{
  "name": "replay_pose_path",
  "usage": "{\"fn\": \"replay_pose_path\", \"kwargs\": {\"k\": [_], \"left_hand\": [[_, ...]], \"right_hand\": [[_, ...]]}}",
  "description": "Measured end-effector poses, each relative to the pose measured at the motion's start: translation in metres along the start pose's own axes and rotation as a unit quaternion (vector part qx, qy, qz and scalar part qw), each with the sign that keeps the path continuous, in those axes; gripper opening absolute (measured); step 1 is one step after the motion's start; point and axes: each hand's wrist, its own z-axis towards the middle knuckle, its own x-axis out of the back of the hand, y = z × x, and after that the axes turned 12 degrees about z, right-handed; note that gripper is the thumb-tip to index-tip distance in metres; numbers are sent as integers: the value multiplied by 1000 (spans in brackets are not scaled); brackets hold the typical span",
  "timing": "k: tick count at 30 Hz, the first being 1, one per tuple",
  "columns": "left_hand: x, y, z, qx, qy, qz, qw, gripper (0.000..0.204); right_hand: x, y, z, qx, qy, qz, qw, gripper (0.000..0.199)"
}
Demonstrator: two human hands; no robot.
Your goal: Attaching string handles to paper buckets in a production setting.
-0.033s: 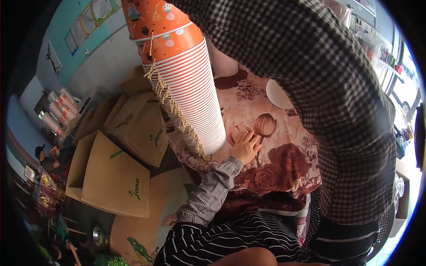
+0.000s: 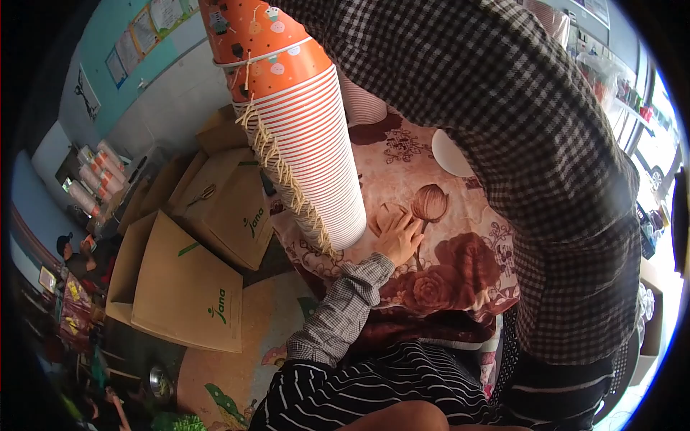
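A tall stack of nested orange paper buckets point(image 2: 309, 147) with white rims stands on the flowered tablecloth point(image 2: 471, 208). Twine handles point(image 2: 287, 183) hang in a row down its left side. The uppermost orange bucket point(image 2: 269, 72) sits higher than the tightly packed rims below. My left hand point(image 2: 401, 238) lies flat on the cloth, fingers spread, just right of the stack's foot and holding nothing. In a checked sleeve, my right arm point(image 2: 496, 108) arches up toward the top of the stack. My right hand is out of the picture beyond the upper edge.
Behind my right sleeve are another stack of paper buckets point(image 2: 363, 104) and a white round disc point(image 2: 449, 152). Open cardboard boxes point(image 2: 183, 287) stand on the floor at left. Farther left, a person point(image 2: 75, 258) is near more stacked buckets point(image 2: 97, 176).
The upper part of the bucket stack has shifted very slightly to the right. My left hand has stayed in place on the cloth.
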Motion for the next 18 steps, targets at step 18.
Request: {"fn": "replay_pose_path", "kwargs": {"k": [18], "left_hand": [[-3,2,-2,4,28,2,1000,51]], "right_hand": [[-53,-16,-2,-11,-102,-133,986,16]]}}
